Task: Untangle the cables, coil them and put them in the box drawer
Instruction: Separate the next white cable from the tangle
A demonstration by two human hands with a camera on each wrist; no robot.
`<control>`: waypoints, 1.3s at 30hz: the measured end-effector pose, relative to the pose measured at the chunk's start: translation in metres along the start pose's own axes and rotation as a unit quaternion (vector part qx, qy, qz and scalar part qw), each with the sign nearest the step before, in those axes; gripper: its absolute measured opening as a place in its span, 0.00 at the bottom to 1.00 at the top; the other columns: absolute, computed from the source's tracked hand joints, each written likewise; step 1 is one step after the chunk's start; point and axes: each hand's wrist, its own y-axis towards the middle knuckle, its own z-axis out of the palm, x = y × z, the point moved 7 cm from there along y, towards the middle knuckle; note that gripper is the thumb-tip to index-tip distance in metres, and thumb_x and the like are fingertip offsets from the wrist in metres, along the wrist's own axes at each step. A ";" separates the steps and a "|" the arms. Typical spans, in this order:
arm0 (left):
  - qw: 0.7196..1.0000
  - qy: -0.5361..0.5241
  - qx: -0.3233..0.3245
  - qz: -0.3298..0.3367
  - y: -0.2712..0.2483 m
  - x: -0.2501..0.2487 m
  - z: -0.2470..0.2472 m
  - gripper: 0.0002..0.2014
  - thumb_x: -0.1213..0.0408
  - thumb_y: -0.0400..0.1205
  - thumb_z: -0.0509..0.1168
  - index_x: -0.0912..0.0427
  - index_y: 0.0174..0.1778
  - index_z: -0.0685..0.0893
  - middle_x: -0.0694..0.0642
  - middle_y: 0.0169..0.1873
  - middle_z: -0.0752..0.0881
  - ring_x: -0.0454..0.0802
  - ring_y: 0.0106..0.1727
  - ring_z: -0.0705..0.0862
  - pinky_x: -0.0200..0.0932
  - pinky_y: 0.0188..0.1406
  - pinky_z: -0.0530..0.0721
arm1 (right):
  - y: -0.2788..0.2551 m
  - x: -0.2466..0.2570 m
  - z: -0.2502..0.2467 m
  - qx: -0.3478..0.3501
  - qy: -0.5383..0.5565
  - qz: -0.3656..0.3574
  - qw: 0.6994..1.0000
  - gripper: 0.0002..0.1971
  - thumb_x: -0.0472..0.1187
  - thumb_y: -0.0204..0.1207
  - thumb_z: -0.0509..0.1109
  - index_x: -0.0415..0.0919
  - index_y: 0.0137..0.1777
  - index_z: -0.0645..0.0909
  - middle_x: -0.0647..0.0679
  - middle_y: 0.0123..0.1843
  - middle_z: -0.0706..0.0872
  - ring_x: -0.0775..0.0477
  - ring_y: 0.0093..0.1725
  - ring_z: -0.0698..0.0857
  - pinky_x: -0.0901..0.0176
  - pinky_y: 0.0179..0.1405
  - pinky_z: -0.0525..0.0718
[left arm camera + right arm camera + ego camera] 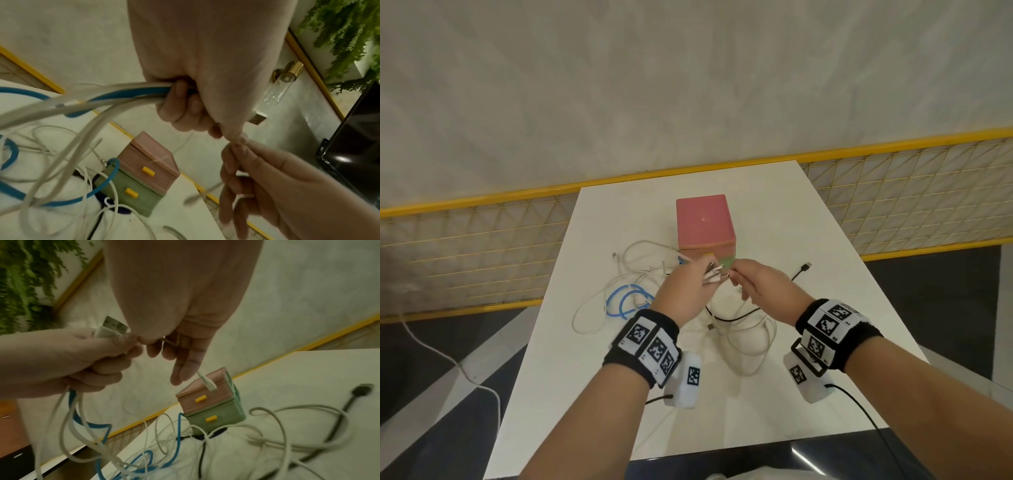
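The white surface (774,205) is carrying the whole job, and its right edge is being approached by a black cable (796,272) whose plug is lying near that edge; a sharp tug on the tangle is judged likely to drag it over. The box (705,222), pink above and green below, is standing at the middle rear of the surface with both yellow-handled drawers seen closed in the wrist views, so nothing is yet being stored. It is light-looking, and loops are lying against its base; it could be toppled or pulled forward if they are being drawn tight. The cables (619,294), white, blue and black, are lying interlaced in front of and to the left of the box, partly lifted. The left hand (685,291) is being held above them, its grip curled round a bundle of white and blue strands with plug ends protruding. The right hand (760,284) is being held just beside it, its grip pinching a thin white cable (206,381) whose plug is dangling; with so many strands being clamped together, pulling is judged liable to tighten knots or strain that thin lead at its connector.
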 end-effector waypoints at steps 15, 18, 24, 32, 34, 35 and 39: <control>0.997 0.013 0.069 -0.035 -0.005 0.016 0.029 0.12 0.54 0.84 0.64 0.62 0.47 0.80 0.53 0.35 0.83 0.52 0.40 0.81 0.45 0.36 0.75 | -0.001 -0.005 0.015 0.003 -0.015 -0.003 1.000 0.10 0.37 0.83 0.60 0.41 0.61 0.78 0.57 0.48 0.67 0.49 0.35 0.81 0.62 0.43 0.81; 0.997 0.017 0.005 -0.073 0.007 0.035 0.005 0.07 0.59 0.84 0.64 0.59 0.52 0.82 0.50 0.36 0.84 0.53 0.41 0.84 0.43 0.37 0.79 | -0.005 -0.013 0.020 0.026 0.006 0.022 0.999 0.16 0.34 0.82 0.59 0.46 0.68 0.71 0.58 0.48 0.69 0.48 0.42 0.87 0.58 0.47 0.83; 0.953 -0.069 -0.258 -0.144 0.015 0.063 -0.094 0.36 0.45 0.80 0.68 0.45 0.82 0.59 0.47 0.46 0.85 0.51 0.51 0.82 0.44 0.49 0.75 | -0.011 -0.022 0.045 0.096 -0.058 0.038 0.993 0.10 0.36 0.80 0.61 0.43 0.59 0.78 0.52 0.48 0.73 0.48 0.43 0.78 0.55 0.50 0.79; 0.962 -0.123 -0.194 -0.145 -0.004 0.067 -0.044 0.22 0.42 0.83 0.62 0.62 0.44 0.78 0.53 0.28 0.78 0.48 0.28 0.73 0.41 0.31 0.73 | -0.010 -0.033 0.114 0.231 -0.165 0.100 0.954 0.13 0.40 0.80 0.60 0.33 0.55 0.81 0.36 0.59 0.83 0.36 0.59 0.82 0.50 0.56 0.78; 0.963 -0.132 -0.187 -0.145 -0.014 0.072 -0.031 0.24 0.43 0.83 0.62 0.64 0.43 0.78 0.55 0.26 0.75 0.50 0.28 0.72 0.43 0.31 0.72 | -0.012 -0.038 0.125 0.251 -0.200 0.119 0.940 0.16 0.44 0.79 0.63 0.33 0.60 0.79 0.37 0.64 0.80 0.36 0.64 0.80 0.49 0.60 0.78; 0.964 -0.135 -0.181 -0.143 -0.018 0.074 -0.025 0.24 0.43 0.83 0.62 0.65 0.42 0.77 0.54 0.26 0.74 0.48 0.27 0.70 0.42 0.31 0.71 | -0.013 -0.040 0.129 0.252 -0.214 0.127 0.935 0.18 0.46 0.78 0.65 0.34 0.62 0.78 0.37 0.65 0.79 0.35 0.65 0.79 0.48 0.61 0.78; 0.955 -0.185 -0.164 -0.162 -0.033 0.080 -0.011 0.22 0.44 0.83 0.62 0.63 0.42 0.79 0.48 0.26 0.74 0.42 0.25 0.68 0.39 0.31 0.70 | -0.013 -0.042 0.137 0.231 -0.245 0.142 0.931 0.16 0.43 0.77 0.67 0.35 0.61 0.77 0.37 0.64 0.78 0.35 0.63 0.80 0.47 0.60 0.81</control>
